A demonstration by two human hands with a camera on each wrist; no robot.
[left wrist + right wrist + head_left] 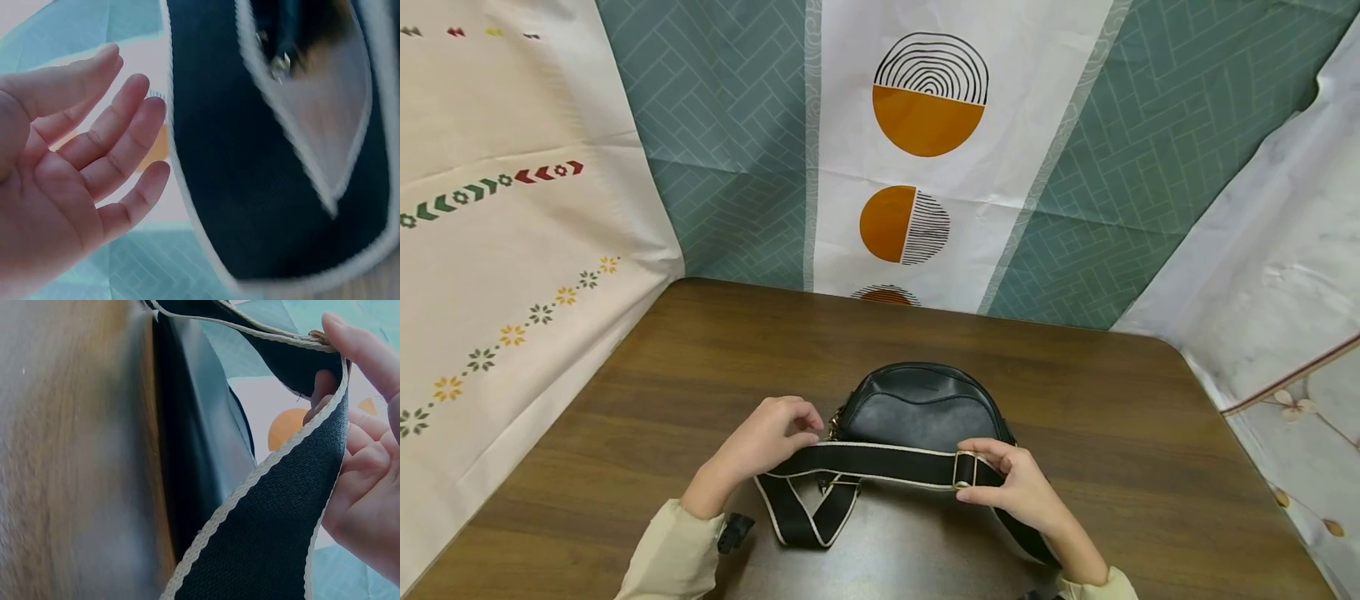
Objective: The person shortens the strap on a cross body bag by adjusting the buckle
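Note:
A black half-round handbag [917,410] stands on the table behind a black strap [883,463] with white edging. My right hand [1017,485] pinches the strap's gold slider buckle [956,472] between thumb and fingers. From there the strap drops toward the table on the right. My left hand [771,440] is by the strap's left end, fingers bent loosely. In the left wrist view, those fingers [119,147] hold nothing, and the strap [206,144] hangs just past their tips. Below, the strap folds into a V on the table.
The brown wooden table [700,367] reaches back to a green and white patterned cloth [737,167]. Pale printed cloths hang at the left and right sides. A gold clasp [833,425] shows at the bag's left side.

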